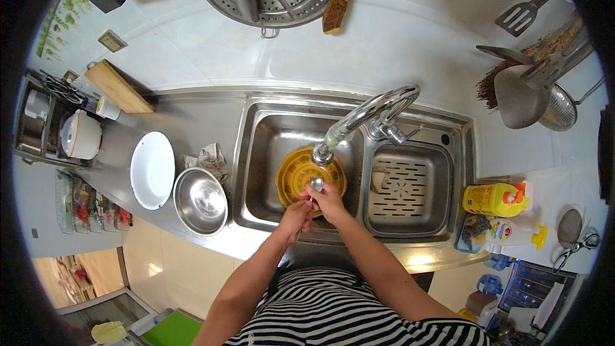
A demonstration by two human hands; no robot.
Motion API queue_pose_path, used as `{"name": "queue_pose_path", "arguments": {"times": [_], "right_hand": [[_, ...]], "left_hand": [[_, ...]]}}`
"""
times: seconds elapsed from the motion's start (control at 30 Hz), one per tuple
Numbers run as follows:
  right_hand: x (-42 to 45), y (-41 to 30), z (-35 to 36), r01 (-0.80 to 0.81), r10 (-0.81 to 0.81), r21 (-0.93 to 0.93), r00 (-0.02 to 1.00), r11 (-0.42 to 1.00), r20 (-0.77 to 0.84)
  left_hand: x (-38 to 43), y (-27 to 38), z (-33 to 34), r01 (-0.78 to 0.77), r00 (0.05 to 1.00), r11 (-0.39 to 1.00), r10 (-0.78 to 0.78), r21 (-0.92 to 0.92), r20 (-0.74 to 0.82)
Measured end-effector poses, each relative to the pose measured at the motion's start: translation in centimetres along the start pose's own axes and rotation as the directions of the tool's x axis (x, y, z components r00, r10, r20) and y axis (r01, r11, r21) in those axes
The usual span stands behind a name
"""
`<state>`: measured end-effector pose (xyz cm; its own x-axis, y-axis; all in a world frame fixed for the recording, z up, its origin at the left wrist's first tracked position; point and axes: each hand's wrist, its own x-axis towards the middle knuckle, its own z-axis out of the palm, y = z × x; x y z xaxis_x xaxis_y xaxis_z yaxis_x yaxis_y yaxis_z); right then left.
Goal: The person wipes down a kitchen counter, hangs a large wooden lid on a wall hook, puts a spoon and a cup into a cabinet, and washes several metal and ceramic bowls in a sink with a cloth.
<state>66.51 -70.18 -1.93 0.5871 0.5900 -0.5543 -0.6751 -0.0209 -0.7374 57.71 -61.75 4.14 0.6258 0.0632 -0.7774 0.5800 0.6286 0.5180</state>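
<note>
A metal spoon [316,184] is between my two hands, over a yellow-brown patterned basin [289,173] in the left sink bowl [269,139]. My left hand [296,220] is closed around its handle. Close beside it, my right hand [328,201] has its fingers on the spoon near the bowl end. The chrome faucet [370,110] reaches over from behind, its spout head [322,154] just above the basin. Whether water is running cannot be told.
Left of the sink stand a steel bowl [200,202], a white enamel basin [153,170] and a crumpled cloth [211,160]. The right sink bowl holds a slotted tray [401,202]. Yellow detergent [487,199] and a white pump bottle [509,231] are at the right.
</note>
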Motion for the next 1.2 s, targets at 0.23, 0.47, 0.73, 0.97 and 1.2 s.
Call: {"name": "queue_pose_path", "arguments": {"times": [0.23,0.47,0.73,0.97,1.2], "right_hand": [[1.8,-1.9,-0.1,-0.038,0.030,-0.084,0.996,0.996,-0.085],[0.6,-0.6,-0.9,0.003,0.003,0.060,0.995,0.998,-0.100],[-0.9,-1.8,1.2,0.660,-0.620,-0.651,0.701,0.376,0.352],[1.6,-2.7,0.8,0.308,-0.246,-0.703,0.950,0.641,0.192],[0.1,-1.4,1.7,0.339,-0.299,-0.232,0.935,0.912,0.192]], "left_hand": [[0.4,0.4,0.3,0.005,0.999,0.996,0.000,-0.087,0.051],[1.0,0.4,-0.8,-0.032,0.989,0.995,0.018,-0.094,-0.147],[1.5,-1.2,-2.3,-0.129,0.952,0.974,0.175,0.188,-0.252],[-0.6,-1.7,-1.5,-0.385,0.774,0.632,0.618,0.673,-0.137],[-2.3,0.0,-1.8,0.057,0.995,0.963,-0.032,-0.263,0.096]]}}
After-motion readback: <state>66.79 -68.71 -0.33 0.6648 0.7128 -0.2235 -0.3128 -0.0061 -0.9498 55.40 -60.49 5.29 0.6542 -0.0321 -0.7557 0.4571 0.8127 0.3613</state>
